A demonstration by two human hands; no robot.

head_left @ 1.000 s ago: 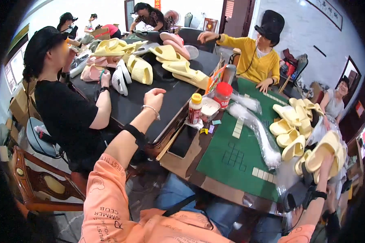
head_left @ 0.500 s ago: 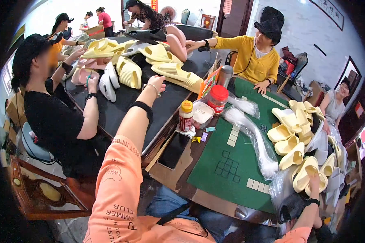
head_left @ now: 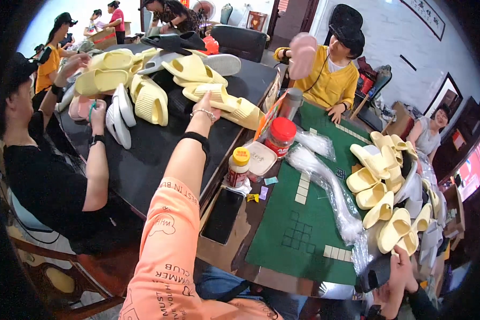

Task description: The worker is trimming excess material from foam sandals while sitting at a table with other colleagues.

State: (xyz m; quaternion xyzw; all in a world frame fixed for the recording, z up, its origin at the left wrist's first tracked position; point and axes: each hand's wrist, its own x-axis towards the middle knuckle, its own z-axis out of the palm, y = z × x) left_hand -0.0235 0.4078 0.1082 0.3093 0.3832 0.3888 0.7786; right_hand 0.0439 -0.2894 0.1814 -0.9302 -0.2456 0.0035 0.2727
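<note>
Above one black tabletop (head_left: 152, 149), the left grip (head_left: 210, 104) clasps one yellow slipper (head_left: 226, 100); right grip (head_left: 401, 271), I cannot tell.

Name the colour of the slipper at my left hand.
The slipper at your left hand is pale yellow; it shows best in the head view.

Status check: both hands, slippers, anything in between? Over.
Left hand at ribbed yellow slipper. Right hand at plain yellow slippers. Yellow-capped bottle, red-lidded jar between hands.
</note>
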